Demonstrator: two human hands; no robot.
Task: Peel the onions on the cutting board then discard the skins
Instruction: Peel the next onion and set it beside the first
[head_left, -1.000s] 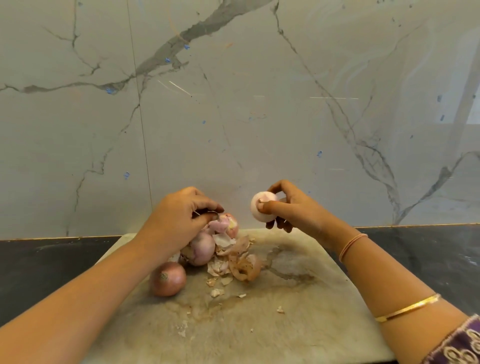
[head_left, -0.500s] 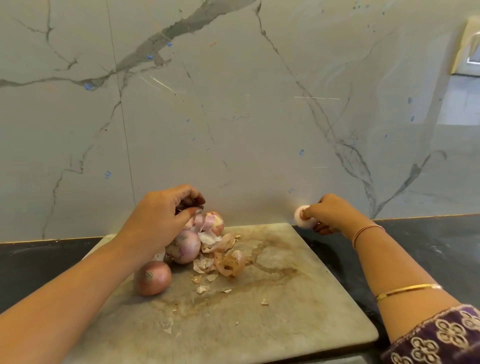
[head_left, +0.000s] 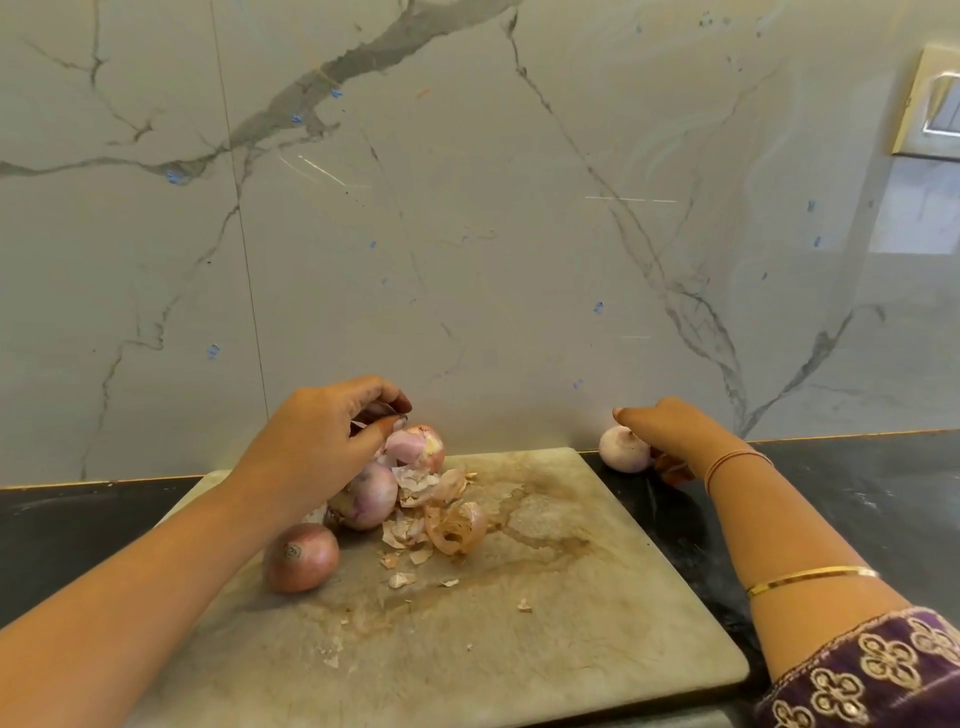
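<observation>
Left forearm enters from the lower left and crosses the near left corner of the cutting board (head_left: 519, 649). An unpeeled onion (head_left: 301, 558) lies on the board's left side, just beside that forearm, root end toward the camera.

The left hand (head_left: 322, 447) is over the board's far left part, knuckles up and fingers curled. Thumb and fingertips pinch a thin pale piece (head_left: 375, 414); what that piece is cannot be told. Two partly peeled onions sit below the hand. The nearer onion (head_left: 366, 496), purple-streaked, is partly hidden by the hand. The farther onion (head_left: 421, 447) lies just beyond the fingertips.

A heap of loose skins (head_left: 447, 519) touches the nearer onion on its right. Smaller scraps (head_left: 402, 579) are scattered closer to the camera. The board's centre bears brown stains.

Off the board's far right corner, a peeled onion (head_left: 621, 449) rests on the dark counter (head_left: 857, 499), near the marble-patterned wall (head_left: 467, 234). The right hand (head_left: 670, 428) lies palm down against the peeled onion's right side, thumb stretched out above it. Whether the fingers grip it or only rest against it cannot be told.

The right arm carries a thin bracelet (head_left: 735, 460) at the wrist and a gold bangle (head_left: 810, 576) on the forearm. A purple embroidered sleeve (head_left: 883, 675) shows at the lower right. A switch plate (head_left: 935, 109) is on the wall at the upper right edge.
</observation>
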